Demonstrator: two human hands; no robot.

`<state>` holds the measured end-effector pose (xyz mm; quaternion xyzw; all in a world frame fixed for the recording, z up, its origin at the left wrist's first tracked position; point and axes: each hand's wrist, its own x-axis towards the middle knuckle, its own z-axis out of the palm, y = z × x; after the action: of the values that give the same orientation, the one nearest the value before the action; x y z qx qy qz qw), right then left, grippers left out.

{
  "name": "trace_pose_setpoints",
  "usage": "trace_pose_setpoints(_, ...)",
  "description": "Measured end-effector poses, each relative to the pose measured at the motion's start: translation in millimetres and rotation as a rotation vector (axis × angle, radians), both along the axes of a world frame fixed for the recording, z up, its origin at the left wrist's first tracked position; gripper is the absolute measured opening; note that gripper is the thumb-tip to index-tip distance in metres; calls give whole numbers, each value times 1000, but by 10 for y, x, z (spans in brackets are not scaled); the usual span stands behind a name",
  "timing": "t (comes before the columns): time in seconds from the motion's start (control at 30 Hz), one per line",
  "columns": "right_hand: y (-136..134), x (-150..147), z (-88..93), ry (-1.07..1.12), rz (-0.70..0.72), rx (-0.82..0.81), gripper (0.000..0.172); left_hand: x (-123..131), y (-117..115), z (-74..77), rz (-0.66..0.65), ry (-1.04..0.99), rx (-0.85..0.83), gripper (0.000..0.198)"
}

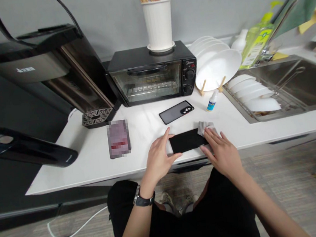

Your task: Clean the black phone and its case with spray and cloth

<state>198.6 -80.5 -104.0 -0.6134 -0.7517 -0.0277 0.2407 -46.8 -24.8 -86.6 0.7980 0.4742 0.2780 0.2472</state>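
A black phone [187, 140] lies flat on the white counter near its front edge, dark screen up. My left hand [159, 153], with a watch on the wrist, steadies its left end, thumb and fingers on opposite long edges. On the right end, my right hand [223, 151] presses a crumpled greyish-white cloth [203, 126] under its fingertips; part of the cloth is hidden. Just behind the phone rests a phone case [176, 112] with a dark rim and camera cutouts. A small white spray bottle [212, 101] with a blue label stands to the right.
A toaster oven [149, 79] carries a white utensil holder [158, 25]. At left are a water dispenser [64, 74], a dark cylindrical object [27, 146] and a blurred-out item [119, 139]. Racked plates [217, 68], a soap bottle [258, 44] and a sink [314, 85] occupy the right.
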Motion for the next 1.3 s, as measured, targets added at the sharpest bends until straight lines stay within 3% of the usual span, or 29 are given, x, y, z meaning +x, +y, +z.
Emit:
trace_pose_setpoints(0.07,55,-131,2,4,-27,20,65,5,7,-16,0,10,5,106)
trace_pose_setpoints(0.17,49,-509,31,25,205,9,75,2,2,-33,-1,30,9,98)
trace_pose_setpoints(0.27,1,-538,39,30,369,-38,74,-1,-12,-19,15,39,6,96)
trace_pose_setpoints(0.37,6,-256,-6,23,184,-15,64,-2,-14,-6,9,13,7,101)
trace_pose_setpoints(0.43,9,-181,-39,24,32,32,65,-4,-7,-15,0,6,13,104)
trace_pose_setpoints(0.47,2,-210,-49,21,29,43,68,-6,-4,-23,-3,9,15,104)
trace_pose_setpoints(0.57,-23,-394,-39,-7,264,7,80,-13,-3,-43,13,32,4,101)
trace_pose_setpoints(0.63,-5,-404,-23,-26,347,-23,75,-13,-9,-42,26,34,-6,100)
trace_pose_setpoints(0.73,80,-182,-47,-34,139,5,66,-11,-14,-29,9,5,2,101)
trace_pose_setpoints(0.83,128,10,-114,-38,-26,34,81,-36,-8,-21,13,-26,-20,99)
trace_pose_setpoints(0.9,110,15,-131,-49,6,34,91,-68,-3,-17,15,-56,-59,97)
trace_pose_setpoints(1.03,36,-224,-51,-39,147,31,91,-118,8,-17,0,-84,-89,94)
trace_pose_setpoints(1.17,22,-528,47,48,418,7,92,-131,10,-44,17,-75,-105,90)
trace_pose_setpoints(1.23,46,-474,55,63,478,6,85,-146,0,-53,19,-64,-99,89)
trace_pose_setpoints(1.3,81,-211,26,47,389,13,69,-164,-12,-40,10,-48,-79,90)
